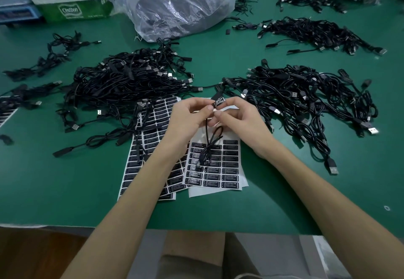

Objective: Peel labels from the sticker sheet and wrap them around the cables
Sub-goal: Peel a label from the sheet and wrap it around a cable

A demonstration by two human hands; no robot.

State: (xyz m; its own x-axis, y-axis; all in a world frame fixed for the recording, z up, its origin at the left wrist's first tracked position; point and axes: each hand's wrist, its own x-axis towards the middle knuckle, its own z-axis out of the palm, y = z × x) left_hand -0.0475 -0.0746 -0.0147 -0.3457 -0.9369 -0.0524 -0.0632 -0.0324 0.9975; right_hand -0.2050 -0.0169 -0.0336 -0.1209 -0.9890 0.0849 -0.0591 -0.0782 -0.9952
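Green matting covers the bench (218,208), and black cables lie on it in sorted piles: a left heap (122,81) and a right heap (295,95), probably undone and done stock kept apart, though I cannot tell which is which; at the far edge sit a clear plastic bag (179,5) and a carton (72,0). Directly before the person lies the sticker sheet (218,169), overlapping a second sheet (148,162), set close so each label is a short reach away. Both hands are raised just above the sheet; the left grip (188,121) pinches one cable (207,145) near its top end between thumb and forefinger to steady it, while the right grip (242,121) pinches the label (218,101) against that same end, apparently folding it round; the rest of the cable hangs in a loose loop over the sheet, held high, I judge, so the slack hangs clear of the sticky face.
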